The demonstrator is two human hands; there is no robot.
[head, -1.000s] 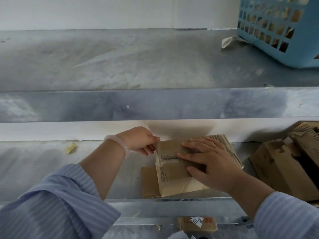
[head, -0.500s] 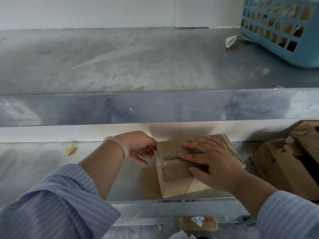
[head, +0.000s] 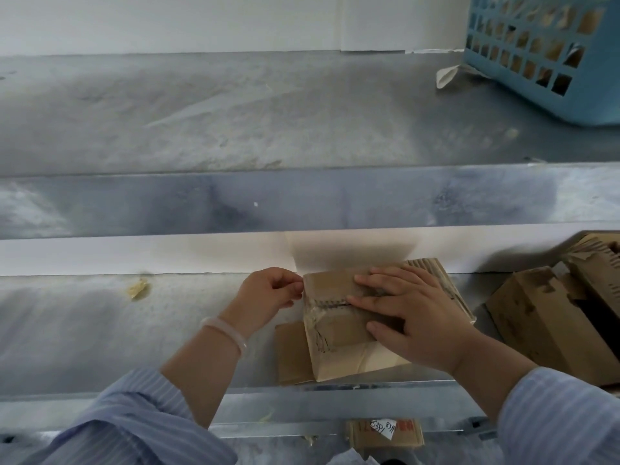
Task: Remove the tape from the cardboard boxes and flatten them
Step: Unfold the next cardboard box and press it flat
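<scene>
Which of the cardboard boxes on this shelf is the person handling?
The small box in the middle: the right hand presses flat on its top and the left hand pinches its top-left corner. The torn boxes at right lie untouched.

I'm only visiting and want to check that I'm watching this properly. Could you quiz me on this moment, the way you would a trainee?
1. True or false: the right hand lies flat on top of the cardboard box.
2. Where does the blue basket stand? A) on the upper shelf, far right; B) on the lower shelf, at the left; C) under the box.
3. Fill the gap: the left hand, fingers curled, pinches at the box's ____ edge.

Key: 1 true; 2 A; 3 left.
</scene>
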